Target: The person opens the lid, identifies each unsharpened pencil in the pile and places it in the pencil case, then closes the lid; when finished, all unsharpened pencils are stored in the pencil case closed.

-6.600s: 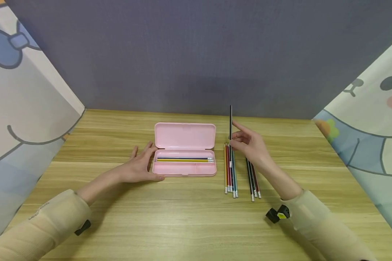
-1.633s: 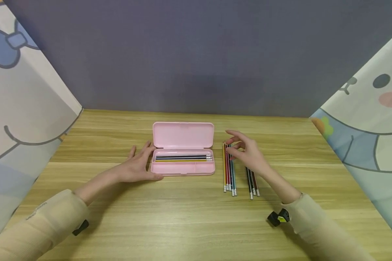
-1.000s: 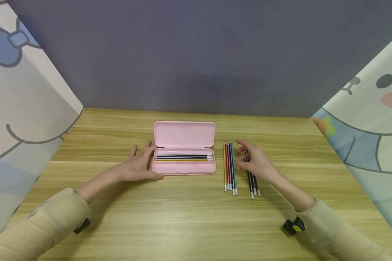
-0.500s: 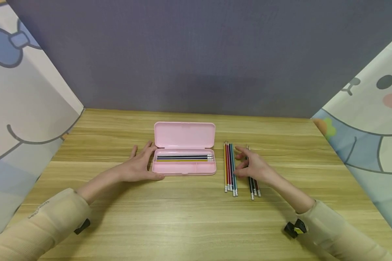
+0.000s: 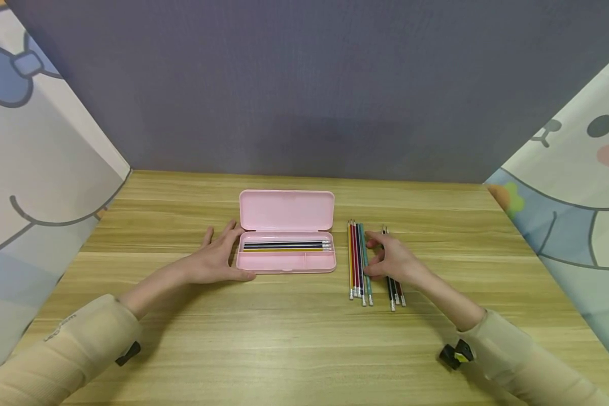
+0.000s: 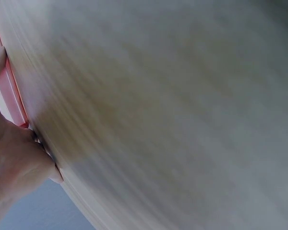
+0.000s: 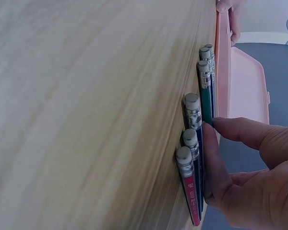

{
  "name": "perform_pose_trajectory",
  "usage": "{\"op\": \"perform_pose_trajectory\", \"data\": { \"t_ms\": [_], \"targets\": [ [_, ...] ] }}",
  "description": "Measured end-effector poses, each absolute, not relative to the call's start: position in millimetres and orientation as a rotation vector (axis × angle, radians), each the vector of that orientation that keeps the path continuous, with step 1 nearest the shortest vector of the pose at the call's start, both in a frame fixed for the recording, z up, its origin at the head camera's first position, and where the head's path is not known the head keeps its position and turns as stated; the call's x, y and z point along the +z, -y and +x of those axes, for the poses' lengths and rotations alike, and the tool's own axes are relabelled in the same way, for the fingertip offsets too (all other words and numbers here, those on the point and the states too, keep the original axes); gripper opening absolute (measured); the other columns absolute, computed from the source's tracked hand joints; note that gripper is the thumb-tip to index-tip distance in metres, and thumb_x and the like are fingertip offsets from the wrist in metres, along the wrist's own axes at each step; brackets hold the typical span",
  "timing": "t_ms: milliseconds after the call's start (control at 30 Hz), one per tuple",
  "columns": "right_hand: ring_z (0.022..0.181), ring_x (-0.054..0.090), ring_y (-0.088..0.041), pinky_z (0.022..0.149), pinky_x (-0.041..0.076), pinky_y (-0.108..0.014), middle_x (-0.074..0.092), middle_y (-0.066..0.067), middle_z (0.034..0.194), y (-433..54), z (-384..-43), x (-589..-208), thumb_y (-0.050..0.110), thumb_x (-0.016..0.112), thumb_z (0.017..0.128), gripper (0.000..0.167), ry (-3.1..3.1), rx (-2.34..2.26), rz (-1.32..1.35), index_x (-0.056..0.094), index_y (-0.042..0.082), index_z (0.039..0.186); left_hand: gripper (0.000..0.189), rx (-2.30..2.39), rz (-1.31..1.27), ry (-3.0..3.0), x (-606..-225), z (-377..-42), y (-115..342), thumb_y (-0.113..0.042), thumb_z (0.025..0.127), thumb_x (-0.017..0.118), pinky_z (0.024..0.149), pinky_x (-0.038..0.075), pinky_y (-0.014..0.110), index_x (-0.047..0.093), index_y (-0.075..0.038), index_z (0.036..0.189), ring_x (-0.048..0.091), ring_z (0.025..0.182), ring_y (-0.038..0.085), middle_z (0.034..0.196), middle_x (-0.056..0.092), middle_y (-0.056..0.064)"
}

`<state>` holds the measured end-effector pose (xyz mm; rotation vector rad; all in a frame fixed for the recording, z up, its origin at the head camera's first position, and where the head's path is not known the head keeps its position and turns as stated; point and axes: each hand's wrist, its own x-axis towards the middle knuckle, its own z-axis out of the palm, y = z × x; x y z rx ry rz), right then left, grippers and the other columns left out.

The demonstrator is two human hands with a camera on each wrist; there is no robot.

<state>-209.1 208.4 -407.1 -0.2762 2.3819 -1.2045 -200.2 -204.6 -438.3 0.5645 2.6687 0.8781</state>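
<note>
A pink pencil case [image 5: 271, 270] stands open on the table, with several pencils [image 5: 284, 246], dark ones and a yellow one, along its long rear compartment. At its left end rests my left hand [image 5: 210, 262], fingers spread, the thumb along the front wall. My right hand [image 5: 398, 260] pinches a green pencil [image 7: 205, 103] between thumb and finger, at the right side of a bunch of pencils [image 5: 355, 259] lying eraser ends toward me. Another small bunch of dark and red pencils [image 5: 393, 293] lies partly hidden under the right hand.
The raised lid [image 5: 287, 210] leans back behind the case, whose two front compartments hold nothing visible. A grey panel [image 5: 304, 90] borders the wooden table [image 5: 284, 338] at the rear. Printed cartoon panels [image 5: 588, 186] flank it.
The dark pencil that my right hand held up earlier now lies in the case. That hand has come back to the left bunch, and the green pencil's eraser end has shifted slightly right.
</note>
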Motion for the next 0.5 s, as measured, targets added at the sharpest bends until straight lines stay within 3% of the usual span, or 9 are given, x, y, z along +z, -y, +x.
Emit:
{"op": "perform_pose_trajectory", "data": {
  "t_ms": [500],
  "targets": [
    [0.075,0.069,-0.014,0.069,0.065,-0.031,0.042,-0.038,0.148,-204.4,-211.7,-409.2,-0.012,0.074,0.083,0.088,-2.409,-1.165,-0.208,0.027,-0.01,0.157,0.097,0.89,0.56,-2.648,-437.8,-199.1,206.9,-0.054,0.082,0.081,0.12,-0.013,0.073,0.027,-0.017,0.153,-0.001,0.161,0.045,0.169,0.024,0.025]
  ]
}}
